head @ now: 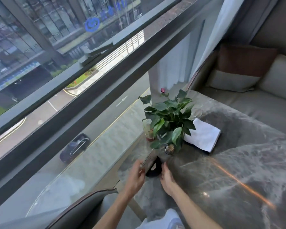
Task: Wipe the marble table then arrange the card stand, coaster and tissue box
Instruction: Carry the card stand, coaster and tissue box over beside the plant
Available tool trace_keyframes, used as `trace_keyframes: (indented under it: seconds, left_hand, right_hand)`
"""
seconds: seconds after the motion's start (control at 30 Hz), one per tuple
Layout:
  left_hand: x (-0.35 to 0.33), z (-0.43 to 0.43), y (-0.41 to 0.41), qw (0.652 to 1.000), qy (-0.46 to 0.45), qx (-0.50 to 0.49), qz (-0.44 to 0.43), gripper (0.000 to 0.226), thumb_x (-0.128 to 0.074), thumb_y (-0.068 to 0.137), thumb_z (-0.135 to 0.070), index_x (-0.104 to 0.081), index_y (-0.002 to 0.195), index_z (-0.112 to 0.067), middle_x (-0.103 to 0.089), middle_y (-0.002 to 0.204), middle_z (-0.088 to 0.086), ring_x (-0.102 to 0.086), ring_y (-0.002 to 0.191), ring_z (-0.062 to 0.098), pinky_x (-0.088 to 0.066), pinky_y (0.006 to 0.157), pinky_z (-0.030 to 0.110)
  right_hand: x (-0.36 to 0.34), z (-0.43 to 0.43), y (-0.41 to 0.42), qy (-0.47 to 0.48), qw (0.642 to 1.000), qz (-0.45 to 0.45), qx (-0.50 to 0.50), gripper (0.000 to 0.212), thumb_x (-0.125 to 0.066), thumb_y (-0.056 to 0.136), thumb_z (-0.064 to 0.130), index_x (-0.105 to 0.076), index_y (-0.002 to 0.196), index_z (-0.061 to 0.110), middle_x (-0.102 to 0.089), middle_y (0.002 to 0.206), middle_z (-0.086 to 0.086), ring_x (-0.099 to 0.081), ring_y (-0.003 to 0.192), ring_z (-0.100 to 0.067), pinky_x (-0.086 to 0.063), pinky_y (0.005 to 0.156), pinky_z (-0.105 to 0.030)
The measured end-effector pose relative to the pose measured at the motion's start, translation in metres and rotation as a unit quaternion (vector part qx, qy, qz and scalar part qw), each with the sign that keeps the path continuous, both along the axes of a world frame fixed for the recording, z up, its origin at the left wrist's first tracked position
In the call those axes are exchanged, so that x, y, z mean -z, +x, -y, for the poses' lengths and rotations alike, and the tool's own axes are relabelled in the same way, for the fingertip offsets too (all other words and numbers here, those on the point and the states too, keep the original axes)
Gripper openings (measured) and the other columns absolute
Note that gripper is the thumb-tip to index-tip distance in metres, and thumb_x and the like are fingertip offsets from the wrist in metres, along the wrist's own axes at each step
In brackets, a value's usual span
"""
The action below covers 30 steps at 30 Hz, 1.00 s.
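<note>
On the grey marble table (238,162), near its window-side edge, stands the card stand (148,160), a clear tilted card in a black half-round base (153,169). My left hand (136,176) grips the card's left edge. My right hand (167,178) rests with its fingers against the right side of the black base. A white folded cloth (203,137) lies on the table behind the plant. I cannot make out a coaster or a tissue box.
A green potted plant (168,123) stands just beyond the card stand, with a bottle (148,129) on its left and a small round silver object (169,148) in front. A chair back (82,207) is at lower left, a sofa with cushions (238,75) at far right, and the window on the left.
</note>
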<state>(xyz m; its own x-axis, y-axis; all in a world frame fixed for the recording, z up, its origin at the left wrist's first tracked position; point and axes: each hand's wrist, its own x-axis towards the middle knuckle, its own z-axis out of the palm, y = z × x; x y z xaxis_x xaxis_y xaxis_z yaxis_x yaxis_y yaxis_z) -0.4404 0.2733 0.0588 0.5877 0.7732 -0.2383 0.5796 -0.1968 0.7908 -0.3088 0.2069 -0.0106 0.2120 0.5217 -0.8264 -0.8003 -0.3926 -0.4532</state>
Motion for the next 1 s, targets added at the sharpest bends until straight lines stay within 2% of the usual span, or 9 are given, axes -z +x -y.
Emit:
trace_keyframes:
  seconds: [0.07, 0.17, 0.33, 0.47, 0.57, 0.67, 0.8, 0.9, 1.0]
  left_hand:
    - [0.006, 0.001, 0.000, 1.000, 0.013, 0.003, 0.005, 0.039, -0.043, 0.091, -0.003, -0.050, 0.118, -0.030, -0.057, 0.114, -0.019, -0.055, 0.106, -0.005, -0.048, 0.092, 0.021]
    - [0.010, 0.003, 0.001, 0.999, 0.037, 0.002, -0.005, 0.040, -0.044, 0.089, 0.002, -0.054, 0.120, -0.021, -0.058, 0.111, -0.016, -0.052, 0.103, -0.014, -0.043, 0.089, 0.016]
    - [0.003, 0.005, 0.006, 1.000, 0.005, -0.017, -0.015, 0.045, -0.039, 0.081, -0.001, -0.056, 0.120, -0.017, -0.063, 0.114, -0.003, -0.058, 0.103, 0.012, -0.045, 0.089, 0.024]
    - [-0.003, 0.006, 0.007, 0.999, -0.020, -0.021, -0.020, 0.049, -0.038, 0.080, 0.001, -0.054, 0.117, -0.025, -0.064, 0.117, -0.005, -0.061, 0.107, 0.011, -0.049, 0.093, 0.030]
    - [-0.008, 0.008, 0.008, 0.999, -0.031, -0.027, -0.020, 0.049, -0.040, 0.082, 0.006, -0.054, 0.116, -0.026, -0.065, 0.113, -0.007, -0.061, 0.100, -0.005, -0.049, 0.090, 0.018]
    - [-0.011, 0.012, 0.008, 0.998, -0.031, -0.030, -0.038, 0.043, -0.041, 0.086, 0.003, -0.055, 0.119, -0.022, -0.063, 0.116, -0.007, -0.061, 0.103, 0.008, -0.049, 0.090, 0.026]
    - [-0.025, 0.012, 0.008, 0.993, -0.085, -0.018, -0.076, 0.046, -0.048, 0.085, 0.000, -0.046, 0.124, -0.023, -0.058, 0.125, 0.002, -0.056, 0.110, 0.018, -0.048, 0.097, 0.037]
    - [-0.051, 0.000, 0.006, 0.981, -0.148, 0.041, -0.121, 0.072, -0.065, 0.084, -0.010, -0.027, 0.145, -0.015, -0.037, 0.145, 0.002, -0.039, 0.131, 0.019, -0.033, 0.111, 0.031]
    - [-0.081, -0.022, 0.003, 0.977, -0.142, 0.038, -0.154, 0.074, -0.068, 0.088, -0.019, -0.025, 0.148, -0.009, -0.036, 0.147, 0.004, -0.037, 0.134, 0.018, -0.030, 0.111, 0.028]
  right_hand:
    - [-0.002, 0.000, 0.000, 0.004, 1.000, 0.008, -0.013, 0.060, -0.029, 0.101, 0.052, -0.045, 0.144, 0.013, -0.053, 0.143, -0.002, -0.051, 0.123, -0.015, -0.034, 0.114, -0.032]
    - [-0.008, 0.000, 0.000, 0.002, 1.000, 0.003, -0.023, 0.057, -0.027, 0.103, 0.049, -0.045, 0.143, 0.014, -0.056, 0.135, 0.000, -0.048, 0.131, -0.018, -0.035, 0.111, -0.030]
    - [-0.007, 0.004, 0.002, -0.009, 1.000, 0.000, -0.030, 0.058, -0.022, 0.104, 0.048, -0.040, 0.147, 0.014, -0.049, 0.147, -0.005, -0.041, 0.140, -0.021, -0.032, 0.110, -0.030]
    - [-0.009, 0.001, 0.001, -0.002, 0.999, 0.006, -0.033, 0.059, -0.023, 0.103, 0.051, -0.038, 0.148, 0.016, -0.046, 0.150, -0.006, -0.039, 0.141, -0.021, -0.029, 0.114, -0.033]
    - [-0.011, 0.003, -0.002, -0.008, 0.999, 0.019, -0.040, 0.059, -0.025, 0.103, 0.051, -0.039, 0.148, 0.015, -0.046, 0.150, -0.007, -0.040, 0.140, -0.022, -0.031, 0.111, -0.032]
    - [-0.013, 0.005, -0.003, -0.012, 0.998, 0.017, -0.051, 0.060, -0.025, 0.103, 0.051, -0.039, 0.148, 0.014, -0.045, 0.150, -0.008, -0.041, 0.140, -0.023, -0.032, 0.107, -0.031]
    - [-0.028, 0.014, 0.004, 0.013, 0.996, 0.039, -0.080, 0.063, -0.034, 0.100, 0.052, -0.037, 0.148, 0.011, -0.043, 0.151, -0.007, -0.038, 0.142, -0.023, -0.032, 0.109, -0.031]
    - [-0.035, 0.035, 0.025, 0.048, 0.993, 0.055, -0.093, 0.083, -0.052, 0.085, 0.061, -0.030, 0.152, 0.017, -0.030, 0.159, 0.002, -0.023, 0.148, -0.016, -0.021, 0.119, -0.037]
    - [-0.064, 0.070, 0.064, 0.065, 0.989, 0.095, -0.096, 0.059, -0.041, 0.100, 0.047, -0.034, 0.151, 0.018, -0.035, 0.157, -0.001, -0.028, 0.147, -0.017, -0.021, 0.120, -0.040]
